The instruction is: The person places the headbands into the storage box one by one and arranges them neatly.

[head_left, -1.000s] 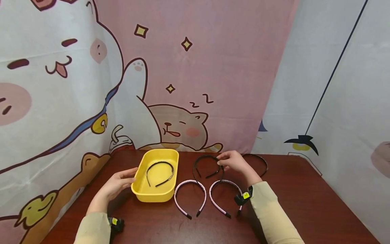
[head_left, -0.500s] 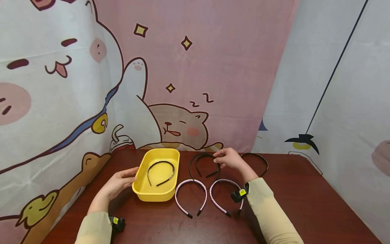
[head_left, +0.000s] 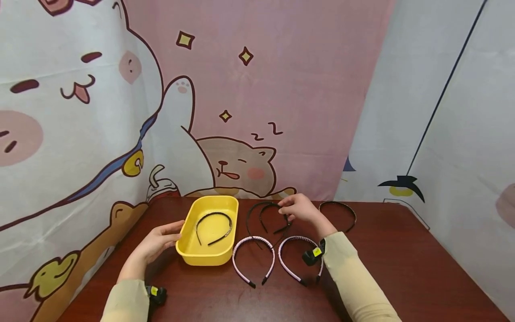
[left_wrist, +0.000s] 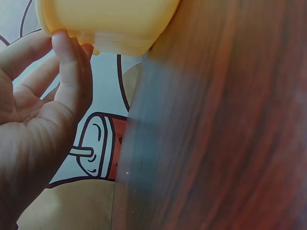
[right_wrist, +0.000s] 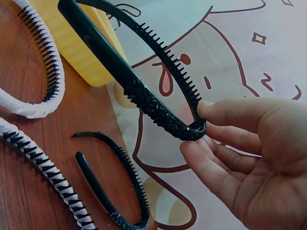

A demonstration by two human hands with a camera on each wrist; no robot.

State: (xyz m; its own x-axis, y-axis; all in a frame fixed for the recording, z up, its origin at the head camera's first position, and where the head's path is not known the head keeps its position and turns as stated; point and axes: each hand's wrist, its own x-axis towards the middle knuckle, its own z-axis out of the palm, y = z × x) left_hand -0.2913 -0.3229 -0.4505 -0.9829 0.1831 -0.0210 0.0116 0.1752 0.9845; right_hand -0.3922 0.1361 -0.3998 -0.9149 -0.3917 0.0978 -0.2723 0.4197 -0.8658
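Observation:
My right hand [head_left: 299,209] pinches a black headband [right_wrist: 96,45] at its sparkly, beaded curve. The headband hangs in the air above the table, inner comb teeth showing, ends pointing away from the hand. Below it in the right wrist view lies a second black headband [right_wrist: 139,191]. At the left, my left hand [head_left: 161,239] holds the side of a yellow tray [head_left: 207,259], thumb and fingertips against its edge. Inside the tray lies another black headband [head_left: 214,213]. Two white-and-black wrapped headbands, a left one [head_left: 234,259] and a right one [head_left: 280,259], rest nearer me.
One more thin black headband [head_left: 354,214] lies behind my right forearm, towards the back right. The brown wooden table [head_left: 402,268] ends at a cartoon-printed curtain [head_left: 314,89]. A black camera is strapped on each wrist.
My right hand has moved slightly left and back, bringing the black headband left, above the one on the table. The left hand stays at the tray.

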